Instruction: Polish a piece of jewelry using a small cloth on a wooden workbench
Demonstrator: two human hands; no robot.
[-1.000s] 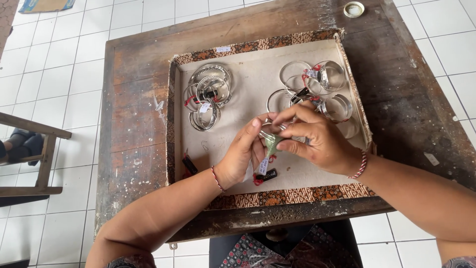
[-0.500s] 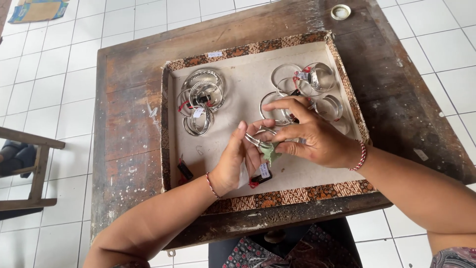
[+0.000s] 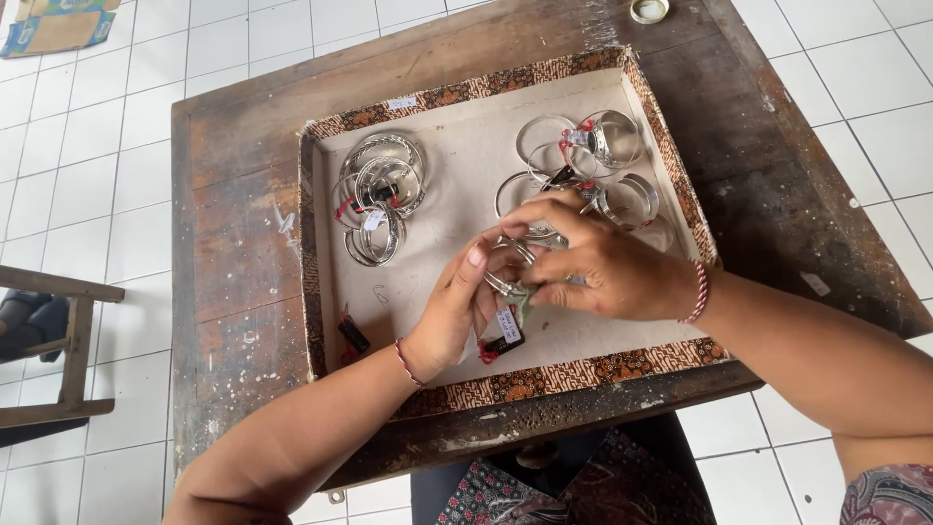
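Both hands, left [image 3: 457,316] and right [image 3: 598,262], pinch one silver bangle [image 3: 507,270] over the tray [image 3: 544,374]. Likely light, rigid, slippery; grip at the rim, clear of its tag [image 3: 507,326].

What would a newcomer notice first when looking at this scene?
At the centre, the left hand and the right hand together hold a silver metal bangle over a shallow tray with a patterned brown border. A heap of silver bangles with red strings lies at the tray's upper left, and more loose silver bangles at its upper right.

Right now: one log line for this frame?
left hand: holds bangle | right hand: on bangle | tray: bangle piles
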